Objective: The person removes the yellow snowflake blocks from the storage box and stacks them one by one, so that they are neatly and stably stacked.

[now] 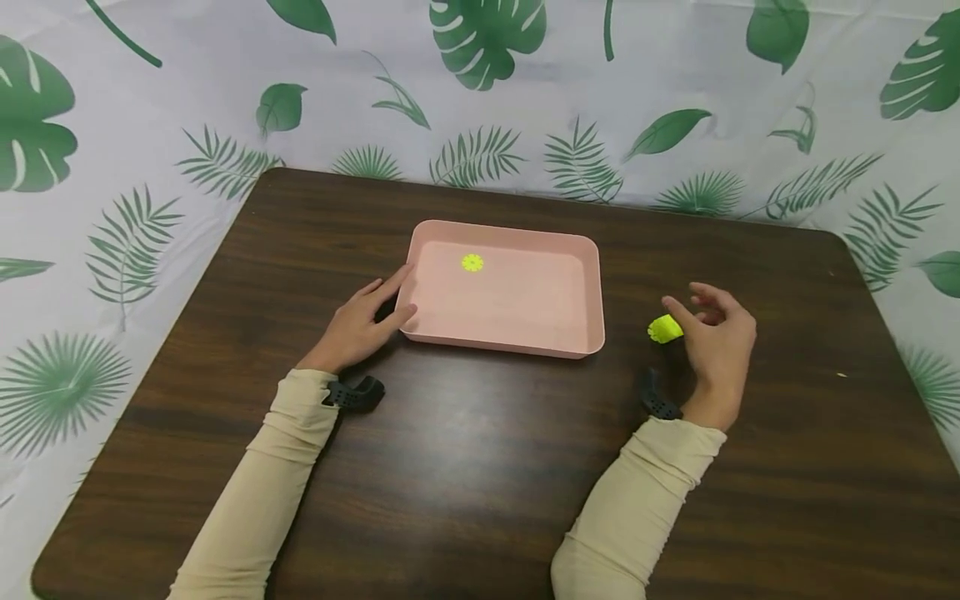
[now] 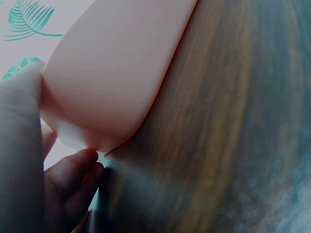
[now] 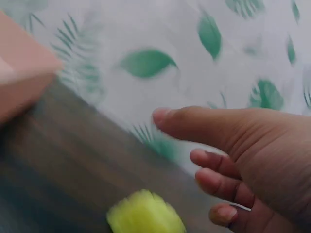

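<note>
My left hand (image 1: 358,329) rests at the left end of a shallow pink tray (image 1: 498,343), its thumb and forefinger spread along the rim. In the left wrist view, several fingertips touch the outside of the tray's end wall (image 2: 112,87). A flat yellow notched disc (image 1: 472,263) lies inside the tray, toward the back left. To the tray's right is a chunky yellow piece (image 1: 664,329) with a scalloped end, blurred in the right wrist view. Beside it my right hand (image 1: 716,342) hovers with loosely bent fingers, a gap showing between them and the piece in the right wrist view.
Everything sits on a dark wood-grain table (image 1: 465,500) with rounded corners. Behind and beside it hangs a white cloth (image 1: 525,92) printed with green leaves. A tiny pale speck (image 1: 842,375) lies on the table at the right. Both wrists carry black bands.
</note>
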{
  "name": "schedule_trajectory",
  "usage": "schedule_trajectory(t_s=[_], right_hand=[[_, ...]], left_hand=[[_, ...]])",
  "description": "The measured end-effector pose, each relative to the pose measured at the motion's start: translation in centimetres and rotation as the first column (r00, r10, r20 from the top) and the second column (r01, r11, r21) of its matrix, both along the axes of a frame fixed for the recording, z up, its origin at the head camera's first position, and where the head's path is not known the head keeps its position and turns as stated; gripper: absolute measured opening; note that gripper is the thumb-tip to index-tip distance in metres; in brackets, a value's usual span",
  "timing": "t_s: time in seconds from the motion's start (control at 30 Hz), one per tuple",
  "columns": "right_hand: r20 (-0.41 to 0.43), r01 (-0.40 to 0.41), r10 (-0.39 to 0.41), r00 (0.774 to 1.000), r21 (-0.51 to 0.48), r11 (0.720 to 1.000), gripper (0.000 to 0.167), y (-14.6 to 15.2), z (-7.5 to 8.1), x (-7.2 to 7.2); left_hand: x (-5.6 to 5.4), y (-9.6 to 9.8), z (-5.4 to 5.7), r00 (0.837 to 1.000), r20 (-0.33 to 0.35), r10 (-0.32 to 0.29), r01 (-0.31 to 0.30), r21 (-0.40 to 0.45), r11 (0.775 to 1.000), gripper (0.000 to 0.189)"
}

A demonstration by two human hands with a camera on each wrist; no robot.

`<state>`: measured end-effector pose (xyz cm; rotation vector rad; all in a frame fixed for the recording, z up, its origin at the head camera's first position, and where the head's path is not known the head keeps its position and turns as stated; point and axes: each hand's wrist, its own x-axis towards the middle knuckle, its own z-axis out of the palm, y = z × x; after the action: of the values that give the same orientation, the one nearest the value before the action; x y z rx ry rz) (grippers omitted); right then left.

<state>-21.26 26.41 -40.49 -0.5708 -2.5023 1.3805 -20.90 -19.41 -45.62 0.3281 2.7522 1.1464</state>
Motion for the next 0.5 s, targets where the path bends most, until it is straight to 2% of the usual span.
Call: schedule_trajectory(t_s=[0.1, 0.23, 0.33, 0.5], right_hand=[[-0.088, -0.060, 0.061, 0.994, 0.013, 0.998, 0.049, -2.6, 1.0, -1.3], [-0.178, -0.197, 0.206, 0.962, 0.069, 0.978, 0.043, -7.1, 1.9, -3.1], [-0.189, -0.319, 0.330, 0.925, 0.088, 0.944, 0.039, -10.6, 2.1, -4.2], [-0.151, -0.489, 0.498, 0.854, 0.097, 0.867, 0.038, -15.8, 2.0, -5.8]], left_hand=[[0.0, -0.1, 0.1, 1.000, 0.002, 0.002, -0.002, -0.004, 1.000, 0.070], [0.0, 0.0, 0.2, 1.000, -0.001, -0.002, 0.002, -0.006, 1.000, 0.070], [0.0, -0.1, 0.2, 1.000, -0.004, -0.004, 0.004, -0.008, 1.000, 0.071], [0.0, -0.2, 0.1, 1.000, -0.021, 0.001, -0.001, -0.005, 1.000, 0.070]])
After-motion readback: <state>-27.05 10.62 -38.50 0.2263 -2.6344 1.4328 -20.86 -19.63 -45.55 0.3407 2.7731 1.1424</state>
